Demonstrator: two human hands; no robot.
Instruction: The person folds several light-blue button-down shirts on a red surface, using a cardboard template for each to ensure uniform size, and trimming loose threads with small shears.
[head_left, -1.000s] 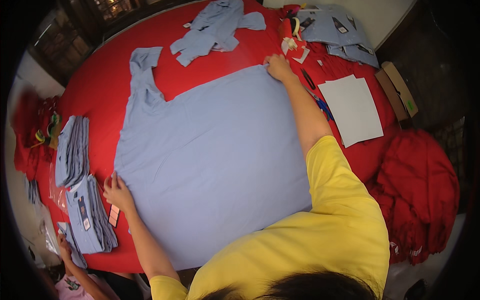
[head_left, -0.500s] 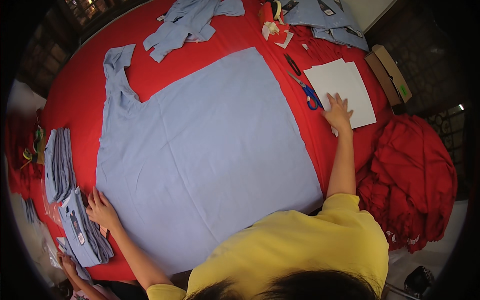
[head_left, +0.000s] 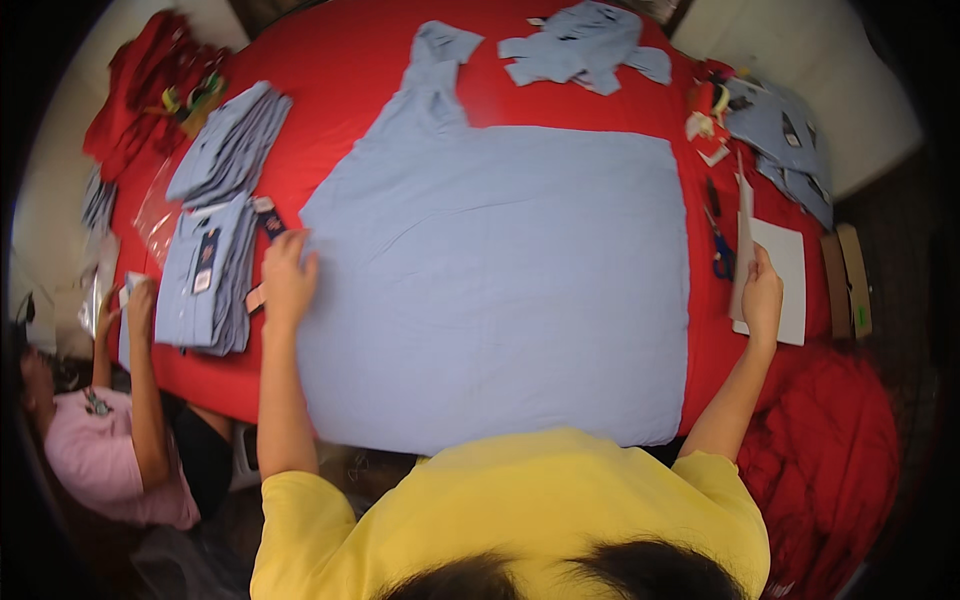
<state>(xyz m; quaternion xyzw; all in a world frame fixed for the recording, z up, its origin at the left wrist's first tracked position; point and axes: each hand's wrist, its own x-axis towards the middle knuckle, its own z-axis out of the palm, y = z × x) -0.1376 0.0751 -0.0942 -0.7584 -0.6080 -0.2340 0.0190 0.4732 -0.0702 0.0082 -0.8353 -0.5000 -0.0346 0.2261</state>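
Observation:
A light blue garment (head_left: 520, 290) lies spread flat, with a narrow folded part pointing up at its far left. To its right, my right hand (head_left: 763, 300) grips a white sheet (head_left: 745, 240) by its near part and tilts it up on edge. More white paper or card (head_left: 785, 270) lies flat beneath. My left hand (head_left: 288, 280) is at the garment's left edge, thumb apart from the fingers, with nothing seen in it. A dark tag (head_left: 267, 217) is by its fingertips, and a small orange piece (head_left: 256, 298) lies beside it.
Folded blue garments are stacked (head_left: 205, 275) at left, more (head_left: 230, 140) behind them. A co-worker in pink (head_left: 110, 455) handles clear plastic. Blue-handled scissors (head_left: 722, 255), packed garments (head_left: 785, 130), a brown box (head_left: 848, 285) and red cloth (head_left: 830, 450) are at right. Another blue garment (head_left: 585, 50) lies far back.
The view has turned to the right. My right hand, earlier spread flat on the white sheets, now has one lifted on edge. My left hand remains at the garment's left side.

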